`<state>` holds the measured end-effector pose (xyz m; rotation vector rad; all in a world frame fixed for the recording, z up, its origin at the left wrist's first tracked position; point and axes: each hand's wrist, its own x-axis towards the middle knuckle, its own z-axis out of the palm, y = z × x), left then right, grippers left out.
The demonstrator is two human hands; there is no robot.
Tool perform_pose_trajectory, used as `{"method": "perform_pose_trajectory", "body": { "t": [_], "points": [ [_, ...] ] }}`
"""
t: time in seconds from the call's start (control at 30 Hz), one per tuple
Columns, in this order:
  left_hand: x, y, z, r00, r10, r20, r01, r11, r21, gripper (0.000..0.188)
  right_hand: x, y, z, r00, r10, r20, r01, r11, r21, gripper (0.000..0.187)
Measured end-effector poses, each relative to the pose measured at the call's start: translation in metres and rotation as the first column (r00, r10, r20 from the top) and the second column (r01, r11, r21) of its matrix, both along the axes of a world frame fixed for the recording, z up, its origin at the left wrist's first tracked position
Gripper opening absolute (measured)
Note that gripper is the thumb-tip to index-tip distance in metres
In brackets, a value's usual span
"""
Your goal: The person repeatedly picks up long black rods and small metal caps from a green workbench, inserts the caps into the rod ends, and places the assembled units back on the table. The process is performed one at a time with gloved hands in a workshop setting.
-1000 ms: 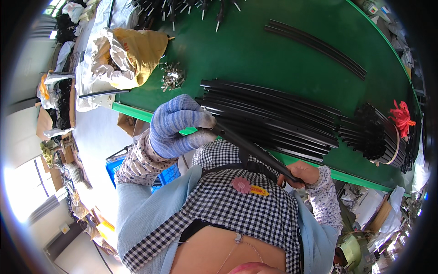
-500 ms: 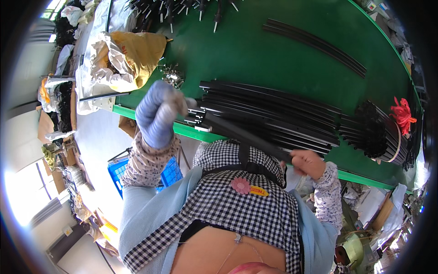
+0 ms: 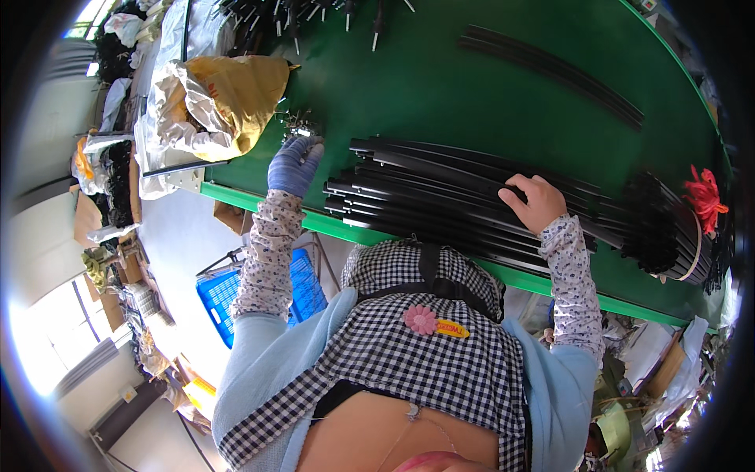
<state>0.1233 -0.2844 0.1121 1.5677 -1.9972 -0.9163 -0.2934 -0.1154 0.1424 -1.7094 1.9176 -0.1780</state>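
My left hand (image 3: 296, 167), in a blue striped glove, reaches to a small heap of shiny metal pieces (image 3: 300, 124) on the green tabletop. Its fingers are drawn together at the edge of the heap, and whatever is between them is too small to make out. Bare and with thumb and forefinger apart, my right hand (image 3: 536, 203) rests over the right part of a row of long black tubes (image 3: 440, 193). The tubes lie side by side along the near edge of the table, their left ends uneven.
A yellow and white sack (image 3: 244, 98) stands left of the metal pieces. Banded black rods (image 3: 680, 236) with a red tie (image 3: 705, 200) lie at the right. More tubes (image 3: 550, 75) lie farther back. Below the table at left is a blue crate (image 3: 220, 299).
My left hand has moved forward to the metal heap. My right hand has let go of the tube it held by my waist and moved forward over the row, where that tube now lies.
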Motion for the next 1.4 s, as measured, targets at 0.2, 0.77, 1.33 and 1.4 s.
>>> {"method": "perform_pose_trajectory", "body": {
  "t": [0.2,0.77,1.33,1.4],
  "points": [
    [-0.003,0.009,0.0,0.998,-0.028,0.061,0.024,0.998,0.054,0.018,-0.001,-0.007,-0.002,0.997,0.017,0.081,-0.017,1.0,-0.003,0.039],
    [-0.015,-0.022,-0.016,0.662,0.045,0.748,0.094,0.985,-0.142,0.027,0.024,-0.001,-0.046,0.996,0.087,0.003,-0.078,0.911,-0.406,0.03],
    [-0.022,-0.002,-0.018,0.954,0.195,-0.23,-0.137,0.96,0.244,0.01,0.088,-0.03,-0.001,0.817,-0.004,0.577,0.286,0.871,-0.4,0.014],
    [-0.054,0.024,0.013,0.966,0.03,-0.256,-0.001,0.994,0.11,0.01,0.098,-0.038,0.001,0.662,-0.122,0.739,0.341,0.927,-0.152,0.018]
  ]
}}
